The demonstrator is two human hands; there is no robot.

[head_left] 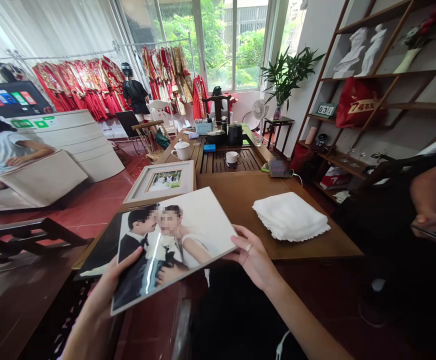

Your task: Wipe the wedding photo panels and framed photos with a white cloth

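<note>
Between my two hands I hold a glossy wedding photo panel (199, 220), tilted up toward me above the near edge of the table. It shows a couple, and a streak of light glares across it. My left hand (115, 275) grips its left edge, thumb over the front. At the right edge, my right hand (250, 250) pinches it; a ring is on one finger. Partly covered by the panel, another dark picture (100, 250) lies on the table. Just behind is a framed photo (161, 181). A folded white cloth (291, 216) rests to the right.
The wooden table (236, 192) has a slatted tea tray (218, 164), a white cup (232, 157), a lidded mug (181, 149) and a phone (278, 168) on a cable. A seated person's hand (426, 220) holds a device at right. Another person sits at far left.
</note>
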